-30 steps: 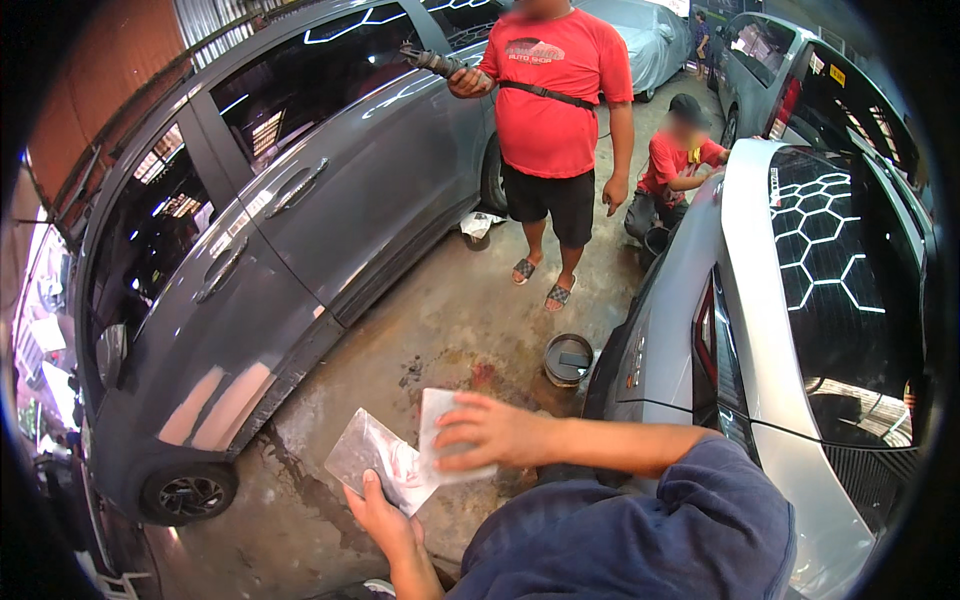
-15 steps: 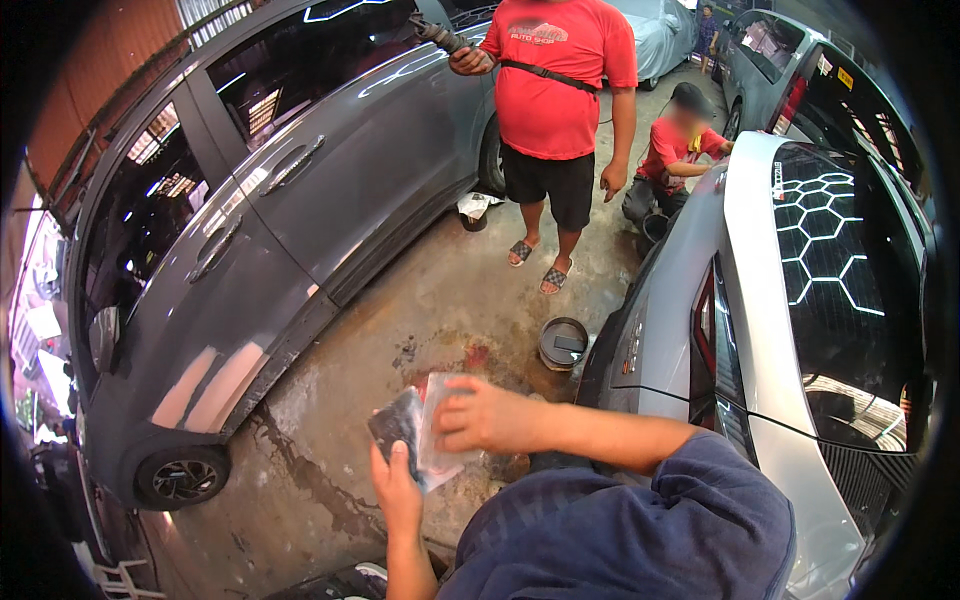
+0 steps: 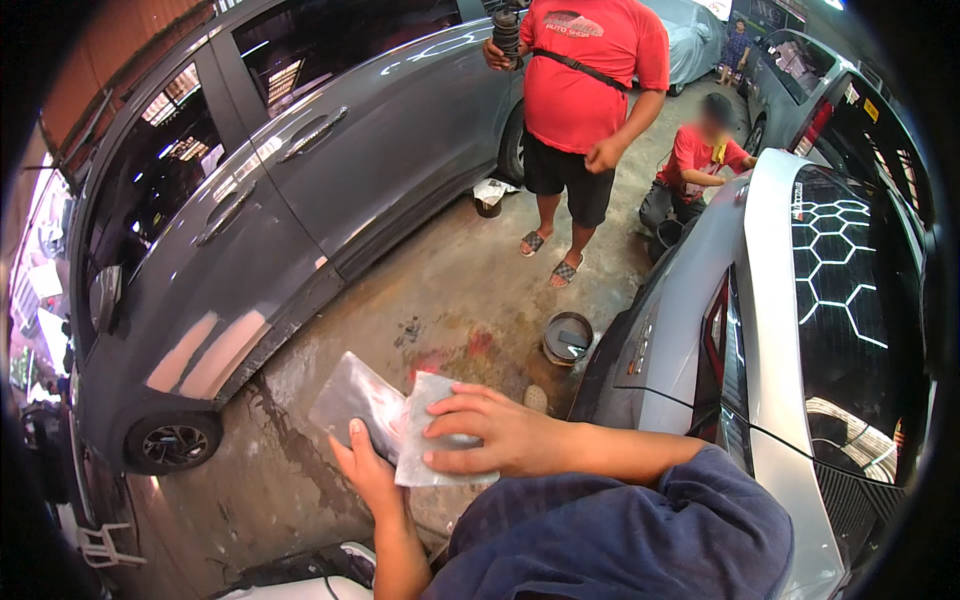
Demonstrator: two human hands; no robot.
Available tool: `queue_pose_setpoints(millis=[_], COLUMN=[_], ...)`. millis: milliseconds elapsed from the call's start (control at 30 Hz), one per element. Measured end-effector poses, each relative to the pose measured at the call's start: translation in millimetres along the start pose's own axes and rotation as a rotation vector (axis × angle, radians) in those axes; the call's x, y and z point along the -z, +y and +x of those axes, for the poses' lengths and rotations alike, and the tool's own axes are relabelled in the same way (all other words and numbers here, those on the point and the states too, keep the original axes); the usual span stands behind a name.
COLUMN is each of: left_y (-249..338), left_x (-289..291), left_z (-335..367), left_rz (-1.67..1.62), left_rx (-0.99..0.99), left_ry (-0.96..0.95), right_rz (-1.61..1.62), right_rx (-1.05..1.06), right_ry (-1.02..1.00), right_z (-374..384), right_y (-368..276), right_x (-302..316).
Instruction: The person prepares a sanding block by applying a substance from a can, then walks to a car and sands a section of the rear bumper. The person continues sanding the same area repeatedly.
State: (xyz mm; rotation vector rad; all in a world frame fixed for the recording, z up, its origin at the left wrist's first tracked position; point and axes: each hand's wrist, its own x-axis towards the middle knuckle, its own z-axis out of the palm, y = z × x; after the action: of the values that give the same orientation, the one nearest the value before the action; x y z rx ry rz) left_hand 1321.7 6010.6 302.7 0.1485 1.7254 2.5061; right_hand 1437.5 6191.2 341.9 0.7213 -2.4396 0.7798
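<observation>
My left hand (image 3: pixel 368 476) grips the lower edge of a flat, shiny grey rectangular sheet (image 3: pixel 347 397), thumb on top. Pinkish smears show on this sheet's right part. Closed over a whitish, translucent flat sheet (image 3: pixel 416 457) is my right hand (image 3: pixel 505 432), fingers bent across its face. The whitish sheet overlaps the right side of the grey one; whether they touch cannot be told. Both are held above the concrete floor, in front of my body.
A dark grey car (image 3: pixel 250 220) with pinkish patches (image 3: pixel 222 355) stands left; a silver car (image 3: pixel 765 270) is close on the right. A round container (image 3: pixel 567 338) sits on the floor. Ahead, a person in red (image 3: pixel 590 90) holds a dark ribbed part; another person (image 3: pixel 692 165) crouches by the silver car.
The grey sheet has turned and now lies flatter, its face lighter. My right hand has shifted right and down with the whitish sheet. The standing person's free hand has risen.
</observation>
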Motion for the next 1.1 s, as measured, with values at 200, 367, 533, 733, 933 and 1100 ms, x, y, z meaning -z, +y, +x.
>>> queue_pose_setpoints(millis=[200, 367, 533, 733, 933, 1100], left_y=[-25.2, -17.3, -13.0, -3.9, -6.9, -8.0], left_x=[20.8, 26.9, 24.0, 22.5, 30.4, 25.2], left_z=[-9.8, -20.3, -11.9, -12.5, -14.5, -6.1], left_rz=[-0.303, -0.287, -0.159, 0.019, 0.314, 0.27], left_rx=[0.288, 0.335, 0.165, 0.117, 0.112, 0.091], left_ry=[0.088, 0.08, 0.002, -0.029, -0.274, -0.218], right_rz=[0.184, -0.211, -0.219, -0.242, -0.296, -0.086], right_rx=[-0.124, -0.161, 0.015, 0.031, 0.022, 0.001], right_ry=[-0.01, -0.109, -0.135, -0.174, -0.234, -0.235], right_z=[-5.5, -30.9, 1.5, 13.6, 24.7, 10.9], right_y=[30.0, 90.9, 38.5, 38.7, 46.8, 18.4], right_x=[-51.9, -30.5, -24.6, -16.3, 5.4, -43.5])
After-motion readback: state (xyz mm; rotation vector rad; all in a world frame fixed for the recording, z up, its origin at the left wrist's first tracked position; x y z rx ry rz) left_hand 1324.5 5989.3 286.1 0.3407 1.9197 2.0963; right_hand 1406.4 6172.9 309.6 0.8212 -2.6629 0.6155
